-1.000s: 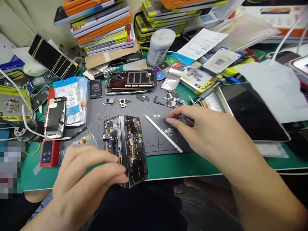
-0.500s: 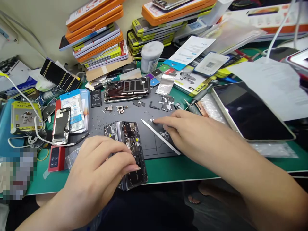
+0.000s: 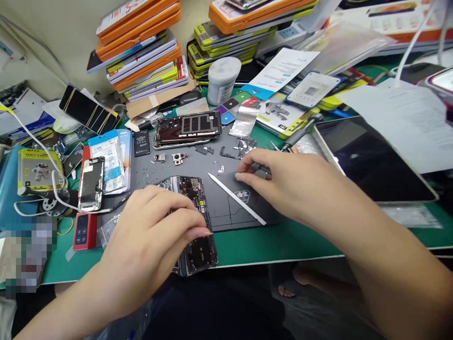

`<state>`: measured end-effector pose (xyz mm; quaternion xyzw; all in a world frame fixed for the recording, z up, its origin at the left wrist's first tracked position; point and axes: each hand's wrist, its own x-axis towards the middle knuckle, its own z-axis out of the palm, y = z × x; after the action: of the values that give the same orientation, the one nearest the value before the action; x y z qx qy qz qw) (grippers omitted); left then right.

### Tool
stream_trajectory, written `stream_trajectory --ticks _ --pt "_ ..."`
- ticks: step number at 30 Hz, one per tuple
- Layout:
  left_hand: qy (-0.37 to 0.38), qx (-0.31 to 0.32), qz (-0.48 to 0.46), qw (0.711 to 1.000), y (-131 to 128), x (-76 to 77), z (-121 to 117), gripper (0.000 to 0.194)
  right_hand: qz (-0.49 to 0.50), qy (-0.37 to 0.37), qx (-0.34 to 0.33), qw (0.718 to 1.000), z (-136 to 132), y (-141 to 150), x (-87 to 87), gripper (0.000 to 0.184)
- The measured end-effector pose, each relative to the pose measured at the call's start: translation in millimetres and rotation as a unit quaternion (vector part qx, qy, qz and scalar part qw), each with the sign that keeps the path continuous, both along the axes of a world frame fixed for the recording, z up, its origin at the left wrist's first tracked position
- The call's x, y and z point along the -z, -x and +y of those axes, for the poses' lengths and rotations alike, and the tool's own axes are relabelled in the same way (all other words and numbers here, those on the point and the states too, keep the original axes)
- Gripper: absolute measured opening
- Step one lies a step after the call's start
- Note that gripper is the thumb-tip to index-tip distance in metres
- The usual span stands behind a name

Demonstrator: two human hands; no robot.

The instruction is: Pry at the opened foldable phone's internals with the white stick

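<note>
An opened phone (image 3: 198,226) with its boards exposed lies on the grey work mat (image 3: 230,212), overhanging the table's front edge. My left hand (image 3: 148,236) lies over the phone's left half, fingers curled onto it and holding it down. My right hand (image 3: 283,182) hovers over the mat to the right, pinching a thin dark tool (image 3: 261,167) between thumb and fingers. A white pointed stick (image 3: 235,198) lies diagonally on the mat just below that hand. A tiny white part (image 3: 221,168) sits on the mat left of my right fingertips.
A second opened phone (image 3: 187,128), camera modules (image 3: 179,157) and small board pieces (image 3: 240,148) lie at the mat's back. A dark tablet (image 3: 371,160) is at right, a phone frame (image 3: 91,184) and red device (image 3: 83,231) at left. Stacked cases (image 3: 141,47) and a white jar (image 3: 222,80) stand behind.
My left hand slid further onto the opened phone. My right hand reached down to the tiny white part, then drew back right and up, leaving the part on the mat.
</note>
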<state>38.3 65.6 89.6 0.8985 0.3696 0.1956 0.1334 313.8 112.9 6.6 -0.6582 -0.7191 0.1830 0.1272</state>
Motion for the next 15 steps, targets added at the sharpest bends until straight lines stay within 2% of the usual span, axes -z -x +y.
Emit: stream_trajectory --ticks 3,8,11,15 --pt "-0.006 0.017 0.016 1.0 -10 1.2 10 0.008 0.016 0.0 -0.003 1.0 8 -1 1.8 0.006" --pt "-0.02 0.052 0.062 0.997 -27 10.3 32 0.02 0.036 -0.029 0.004 0.999 1 -11 0.6 0.025" --pt "-0.033 0.082 0.095 0.992 -41 17.3 54 0.024 0.037 -0.046 0.024 0.998 -11 -17 0.9 0.029" --pt "-0.048 0.105 0.121 0.986 -69 30.0 91 0.017 0.042 -0.038 0.027 0.998 -26 -17 9.2 0.024"
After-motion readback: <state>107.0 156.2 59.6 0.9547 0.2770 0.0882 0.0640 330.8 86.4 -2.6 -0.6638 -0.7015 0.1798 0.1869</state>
